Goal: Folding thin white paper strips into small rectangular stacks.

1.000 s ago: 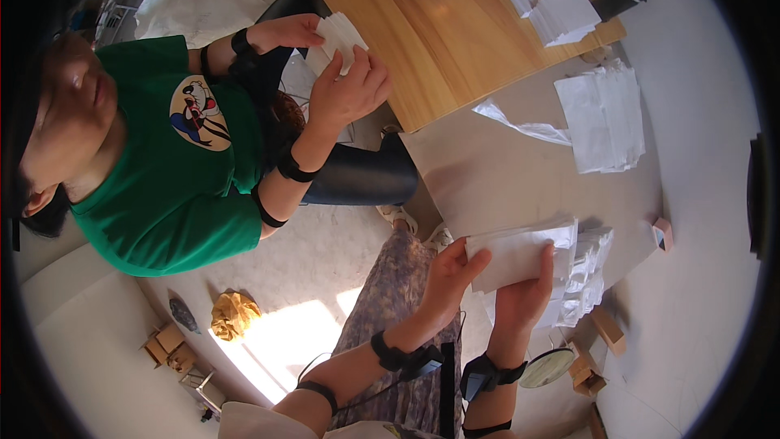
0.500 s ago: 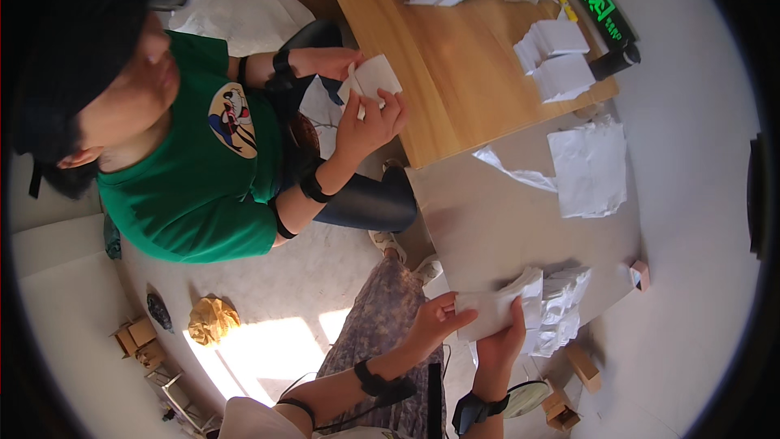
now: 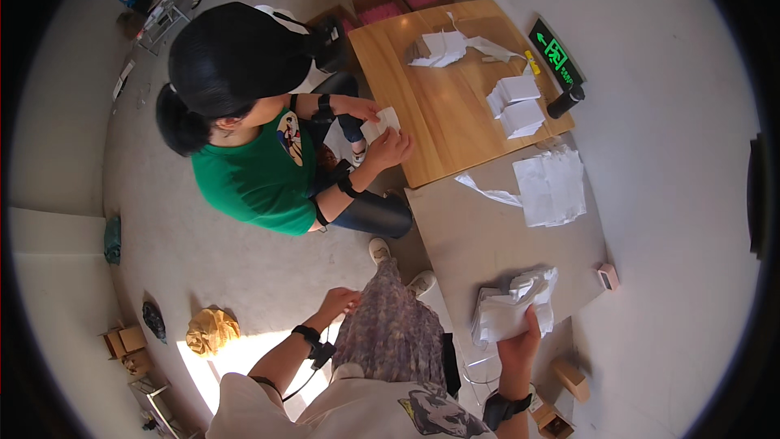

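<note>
My right hand [image 3: 520, 348] grips the near edge of a loose stack of folded white papers [image 3: 508, 313], its thumb on top and the other fingers hidden beneath. The stack lies on the grey tabletop [image 3: 455, 236], its sheets fanned and uneven. Away to the left, my left hand [image 3: 340, 302] hangs beside my patterned skirt [image 3: 390, 325], off the table. Its fingers are curled in against the cloth, and whatever they pinch is too small to make out. Farther along the grey table lies another flat white pile [image 3: 551, 189] with a white strip [image 3: 490, 190] beside it.
A co-worker in a green shirt [image 3: 252, 191] sits at the wooden table [image 3: 431, 138], holding a small white paper [image 3: 387, 120]. White stacks [image 3: 517, 106], a black bottle [image 3: 566, 102] and a green exit sign [image 3: 556, 53] stand there. A pink box [image 3: 608, 276] sits by the wall.
My left hand has left the white paper and moved left to beside my skirt. My right hand has come down with its paper onto the stack. The head view has shifted.
</note>
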Available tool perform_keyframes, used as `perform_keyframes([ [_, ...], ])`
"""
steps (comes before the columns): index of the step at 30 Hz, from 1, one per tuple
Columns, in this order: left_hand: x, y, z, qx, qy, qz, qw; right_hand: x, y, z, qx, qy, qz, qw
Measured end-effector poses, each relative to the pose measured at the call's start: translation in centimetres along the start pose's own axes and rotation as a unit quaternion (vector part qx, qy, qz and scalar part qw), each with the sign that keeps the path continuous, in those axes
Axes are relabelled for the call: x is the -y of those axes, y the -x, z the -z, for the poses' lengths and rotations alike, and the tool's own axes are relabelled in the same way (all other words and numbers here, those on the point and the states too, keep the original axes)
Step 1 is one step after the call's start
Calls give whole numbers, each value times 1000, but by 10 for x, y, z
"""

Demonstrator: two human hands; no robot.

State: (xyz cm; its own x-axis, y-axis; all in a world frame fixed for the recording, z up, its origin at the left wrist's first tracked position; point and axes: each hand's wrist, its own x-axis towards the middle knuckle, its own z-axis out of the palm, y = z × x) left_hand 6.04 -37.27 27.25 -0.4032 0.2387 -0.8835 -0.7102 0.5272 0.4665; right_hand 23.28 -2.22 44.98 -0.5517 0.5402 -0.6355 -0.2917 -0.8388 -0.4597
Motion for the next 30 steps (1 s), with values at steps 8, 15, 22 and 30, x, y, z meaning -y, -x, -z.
perform_keyframes([
  [8,108,31,99,-79,-11,193,978,4,42,-27,25,-10,22,999],
  [15,57,24,111,23,34,219,975,-43,54,-44,-4,-103,46,994],
  [22,10,-23,148,64,-18,214,975,-94,58,-103,27,-91,46,994],
  [30,18,-54,170,104,12,249,963,-120,81,-107,-62,-164,95,980],
])
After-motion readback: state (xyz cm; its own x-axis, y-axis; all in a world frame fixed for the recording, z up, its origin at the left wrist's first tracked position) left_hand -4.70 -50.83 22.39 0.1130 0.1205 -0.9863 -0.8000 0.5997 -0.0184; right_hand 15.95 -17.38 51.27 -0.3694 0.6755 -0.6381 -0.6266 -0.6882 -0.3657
